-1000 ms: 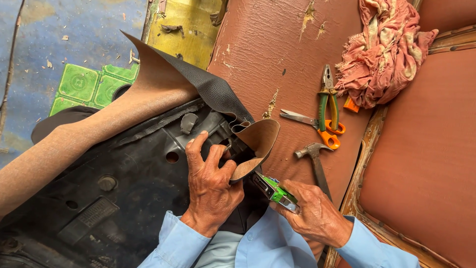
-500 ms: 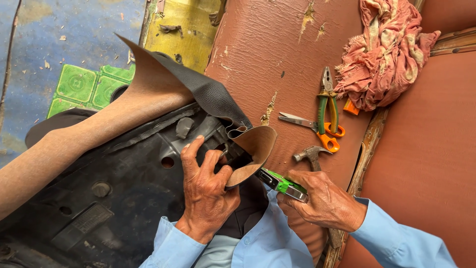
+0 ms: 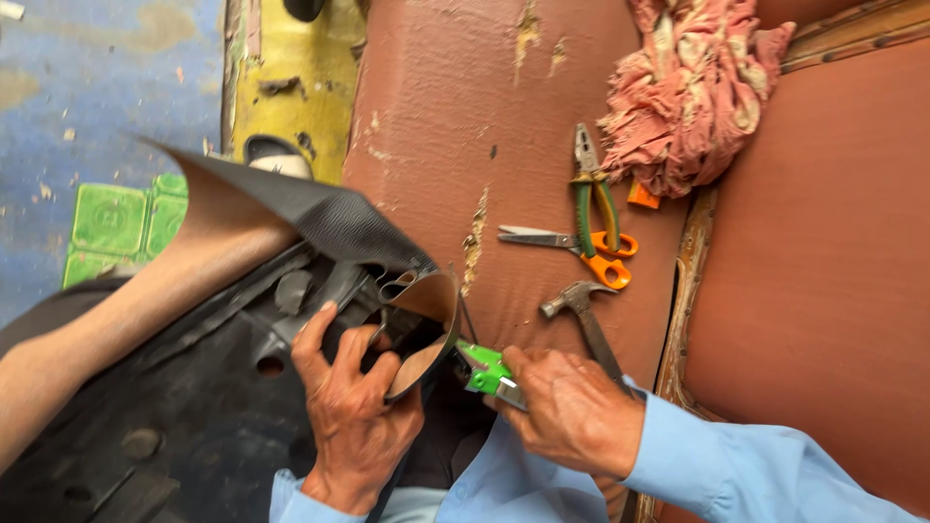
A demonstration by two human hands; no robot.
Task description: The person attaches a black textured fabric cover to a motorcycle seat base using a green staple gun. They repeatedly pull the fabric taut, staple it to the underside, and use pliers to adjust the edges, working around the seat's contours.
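My left hand [image 3: 351,407] grips the curled edge of a black leatherette cover [image 3: 320,218] with a tan underside, folded back over a black plastic seat base [image 3: 184,416]. My right hand [image 3: 572,412] holds a green utility knife [image 3: 487,369] whose tip points at the curled flap beside my left thumb. Both sleeves are light blue.
On the worn reddish-brown cushion [image 3: 455,126] lie orange-handled scissors [image 3: 581,254], green-handled pliers [image 3: 589,184] and a hammer [image 3: 581,310]. A pink rag [image 3: 693,87] sits at the top right. A wooden frame edge [image 3: 683,291] runs down the right. Green tiles [image 3: 126,223] lie on the blue floor.
My right hand with the knife has moved up toward the curled flap. My left hand keeps its grip on the cover edge, and the view has shifted slightly.
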